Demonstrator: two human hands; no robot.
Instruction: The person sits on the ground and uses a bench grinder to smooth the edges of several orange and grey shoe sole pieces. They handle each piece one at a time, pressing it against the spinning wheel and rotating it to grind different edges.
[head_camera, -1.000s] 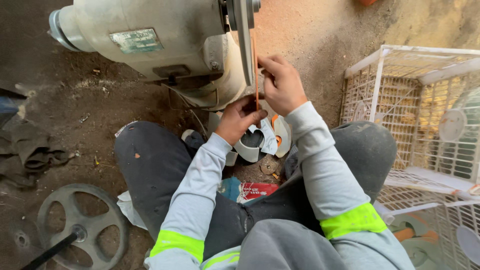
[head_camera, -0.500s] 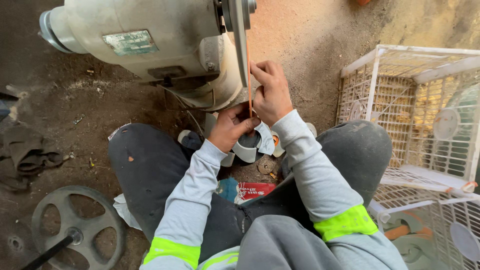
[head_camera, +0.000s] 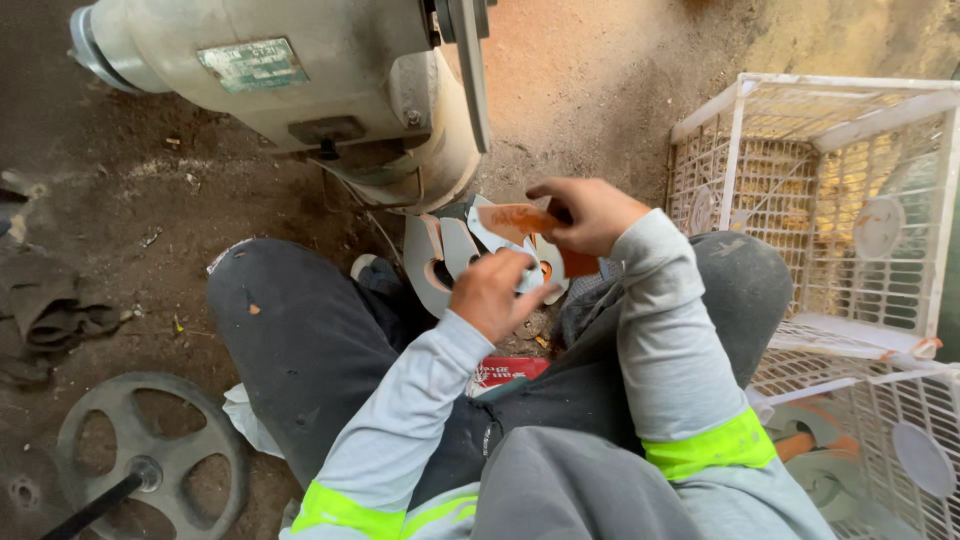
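Observation:
I sit on dirt ground with my knees spread. My right hand (head_camera: 592, 213) grips a flat orange curved piece (head_camera: 520, 220), held level in front of me. My left hand (head_camera: 495, 293) is just below it with the fingers curled; what they touch is hidden, and I cannot tell if they hold anything. Between my legs lie several pale grey curved pieces (head_camera: 440, 257) with orange faces. A large cream-coloured motor machine (head_camera: 300, 80) with an upright grinding disc (head_camera: 470, 70) stands just beyond my hands.
White wire crates (head_camera: 830, 200) stand to my right, with round pale parts in the lower one (head_camera: 900, 440). A spoked metal wheel (head_camera: 140, 450) lies at the lower left. Dark rags (head_camera: 45, 310) sit at the left edge. A small red packet (head_camera: 510, 372) lies between my thighs.
Both hands have come down and away from the disc. The orange piece, earlier held upright against the disc's edge, now lies flat in my right hand.

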